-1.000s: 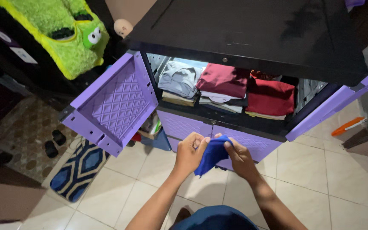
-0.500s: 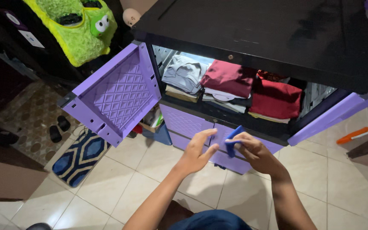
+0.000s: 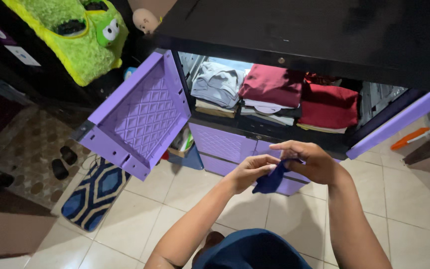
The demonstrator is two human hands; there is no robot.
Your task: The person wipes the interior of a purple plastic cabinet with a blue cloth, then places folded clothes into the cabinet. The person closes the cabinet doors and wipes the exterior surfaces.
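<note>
- At the bottom edge a dark blue rounded piece of clothing (image 3: 250, 249) on the person is cut off, so little of it can be made out.
- The left hand (image 3: 249, 172) and right hand (image 3: 308, 160) meet above the pale tiled floor (image 3: 255, 211); each grip is pinched closed on a small dark blue folded cloth (image 3: 270, 182), which hangs between them and is partly hidden by the fingers.
- Just beyond stands a purple plastic cabinet (image 3: 225, 144), its lower front partly covered by the hands.
- Its left purple lattice-patterned door (image 3: 143, 117) swings wide open; the right door (image 3: 394, 127) shows only edge-on.
- Inside, folded grey clothes (image 3: 219, 83) and folded dark red clothes (image 3: 299, 94) sit in stacks, their back rows in shadow.
- Far left, a fuzzy green plush toy (image 3: 83, 35) is cropped by the frame.
</note>
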